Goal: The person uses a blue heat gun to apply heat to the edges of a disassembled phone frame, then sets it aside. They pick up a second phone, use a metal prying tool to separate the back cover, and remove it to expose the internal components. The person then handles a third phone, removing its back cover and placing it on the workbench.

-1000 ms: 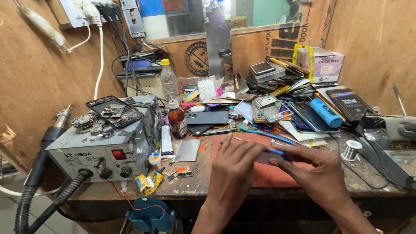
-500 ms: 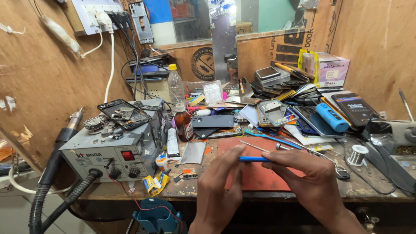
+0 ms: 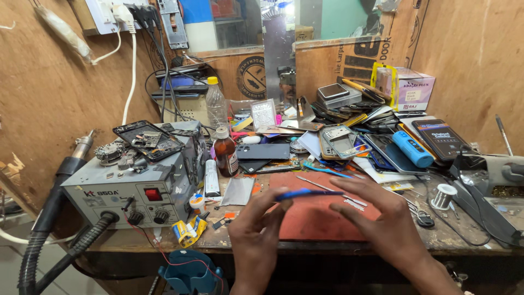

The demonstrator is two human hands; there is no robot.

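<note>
Both hands meet over the red work mat [image 3: 311, 218] at the front of the cluttered wooden bench [image 3: 229, 240]. The left hand [image 3: 256, 235] pinches 1 end of a thin blue strip-like tool [image 3: 308, 193] between thumb and fingertips, holding it level above the mat, probably so its edge stays in plain sight. The right hand [image 3: 382, 218] arches over the other end, fingers spread and curved; whether it grips the tool or only steadies it, I cannot tell. Metal tweezers [image 3: 327, 189] lie on the mat just behind. A grey hot-air rework station [image 3: 131, 191] sits well to the left, a solder spool [image 3: 443, 195] to the right.
</note>
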